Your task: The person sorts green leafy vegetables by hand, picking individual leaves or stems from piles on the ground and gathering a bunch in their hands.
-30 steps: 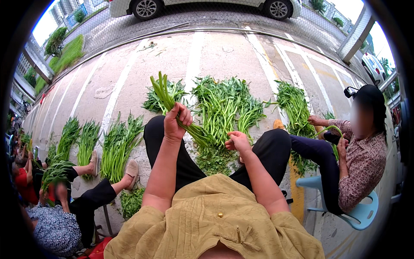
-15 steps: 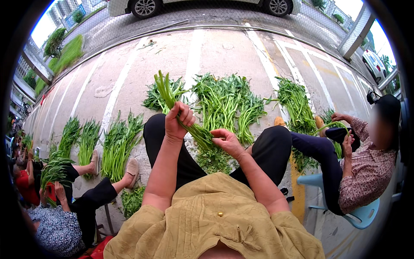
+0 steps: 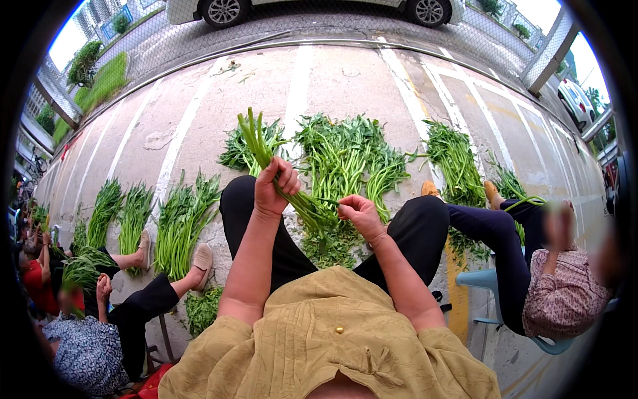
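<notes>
My left hand (image 3: 278,187) is closed round a bunch of leafy green stalks, apparently water spinach (image 3: 254,138). Its thick stems point up and away from me, while the lower end slants down to the right between my knees. Beside that lower end, my right hand (image 3: 361,216) pinches the tip of a thin green leaf or stem (image 3: 327,201) that sticks out from the bunch. Loose leafy bits (image 3: 332,247) lie on the ground below my hands. Just past my knees spreads a wide heap of the same greens (image 3: 339,156).
More bundles of greens (image 3: 185,226) lie at the left, and another heap (image 3: 455,163) at the right. A person on a blue stool (image 3: 482,282) sits to my right; other people (image 3: 90,352) sit at the left. A wire fence and a white car (image 3: 319,10) stand beyond.
My right hand has moved slightly right, away from the bunch, drawing a thin green piece outward. My left hand stays nearly still. The person at the right has leaned and raised a hand.
</notes>
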The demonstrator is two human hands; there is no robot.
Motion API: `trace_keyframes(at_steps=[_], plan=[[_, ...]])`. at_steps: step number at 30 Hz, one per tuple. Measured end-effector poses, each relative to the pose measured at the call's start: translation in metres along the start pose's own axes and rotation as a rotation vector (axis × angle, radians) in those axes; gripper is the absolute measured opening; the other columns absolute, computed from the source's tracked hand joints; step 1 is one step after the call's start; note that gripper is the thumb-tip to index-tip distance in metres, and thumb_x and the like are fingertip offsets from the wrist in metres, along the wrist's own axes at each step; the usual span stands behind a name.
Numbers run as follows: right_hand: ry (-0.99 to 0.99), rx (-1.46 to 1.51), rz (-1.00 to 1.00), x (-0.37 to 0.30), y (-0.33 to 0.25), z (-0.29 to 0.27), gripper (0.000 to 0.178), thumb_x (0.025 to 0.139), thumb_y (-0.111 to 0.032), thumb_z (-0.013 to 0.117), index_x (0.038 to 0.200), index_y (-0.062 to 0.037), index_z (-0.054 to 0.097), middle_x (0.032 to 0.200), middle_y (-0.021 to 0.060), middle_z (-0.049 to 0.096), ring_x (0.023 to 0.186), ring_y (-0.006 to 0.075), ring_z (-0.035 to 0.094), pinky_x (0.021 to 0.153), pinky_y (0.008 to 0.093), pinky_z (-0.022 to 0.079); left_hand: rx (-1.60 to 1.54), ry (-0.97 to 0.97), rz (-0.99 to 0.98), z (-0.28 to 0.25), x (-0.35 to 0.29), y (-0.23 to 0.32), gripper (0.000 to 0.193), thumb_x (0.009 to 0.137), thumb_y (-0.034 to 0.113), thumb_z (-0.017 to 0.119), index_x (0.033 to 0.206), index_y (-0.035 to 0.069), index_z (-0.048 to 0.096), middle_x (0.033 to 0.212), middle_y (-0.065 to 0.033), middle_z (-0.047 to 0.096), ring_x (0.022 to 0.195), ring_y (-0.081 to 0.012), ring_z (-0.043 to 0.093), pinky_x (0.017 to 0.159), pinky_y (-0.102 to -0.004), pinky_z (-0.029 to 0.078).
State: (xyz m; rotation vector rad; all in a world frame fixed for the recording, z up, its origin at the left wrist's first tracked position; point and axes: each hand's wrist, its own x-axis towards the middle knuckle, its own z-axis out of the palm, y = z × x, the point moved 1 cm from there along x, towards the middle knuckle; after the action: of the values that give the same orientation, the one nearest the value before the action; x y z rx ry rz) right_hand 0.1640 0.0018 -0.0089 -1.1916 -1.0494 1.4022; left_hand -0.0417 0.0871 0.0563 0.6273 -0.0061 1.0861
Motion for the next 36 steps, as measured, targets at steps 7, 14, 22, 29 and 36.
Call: trace_keyframes(at_steps=[7,14,22,29,36], plan=[[0.013,0.293,0.311,-0.002,-0.002,0.008,0.006,0.082,-0.010,0.053,0.085,-0.0042,0.053,0.069,0.0042,0.057,0.061,0.0153,0.058,0.056,0.0298,0.052,0.055,0.107,0.037,0.000,-0.001,-0.003,0.028,0.091,0.029,0.044,0.076,0.006,0.051,0.053,-0.0005,0.035,0.044,-0.0120,0.034,0.044,-0.0269,0.033],[0.333,0.140,0.284,0.009,0.026,-0.011,0.009,0.075,-0.009,0.050,0.081,-0.0033,0.053,0.066,0.0054,0.054,0.061,0.0163,0.057,0.052,0.0331,0.052,0.079,0.182,0.020,0.001,-0.003,-0.010,0.029,0.090,0.030,0.046,0.074,0.007,0.051,0.052,-0.0002,0.034,0.044,-0.0122,0.034,0.044,-0.0269,0.032],[0.411,-0.679,-0.361,0.014,0.034,-0.031,0.013,0.076,-0.010,0.058,0.084,0.0000,0.058,0.067,0.0015,0.052,0.057,0.0105,0.050,0.056,0.0214,0.042,0.042,0.209,0.036,-0.005,-0.002,-0.009,0.028,0.090,0.030,0.046,0.075,0.007,0.052,0.052,-0.0006,0.035,0.045,-0.0123,0.034,0.045,-0.0271,0.033],[0.186,-0.583,-0.333,-0.003,-0.008,0.011,0.015,0.074,-0.017,0.066,0.072,-0.0031,0.060,0.066,0.0030,0.054,0.062,0.0119,0.052,0.058,0.0252,0.043,0.082,0.193,0.040,-0.006,-0.002,-0.010,0.027,0.090,0.029,0.047,0.075,0.007,0.052,0.052,-0.0008,0.036,0.045,-0.0125,0.035,0.045,-0.0274,0.034],[0.057,-0.204,-0.093,0.004,0.014,0.019,0.016,0.079,-0.015,0.061,0.086,-0.0010,0.061,0.077,0.0022,0.060,0.068,0.0085,0.052,0.062,0.0233,0.044,0.109,0.209,0.022,-0.001,-0.002,-0.013,0.028,0.090,0.029,0.046,0.075,0.007,0.051,0.052,-0.0006,0.034,0.045,-0.0121,0.034,0.045,-0.0267,0.033]])
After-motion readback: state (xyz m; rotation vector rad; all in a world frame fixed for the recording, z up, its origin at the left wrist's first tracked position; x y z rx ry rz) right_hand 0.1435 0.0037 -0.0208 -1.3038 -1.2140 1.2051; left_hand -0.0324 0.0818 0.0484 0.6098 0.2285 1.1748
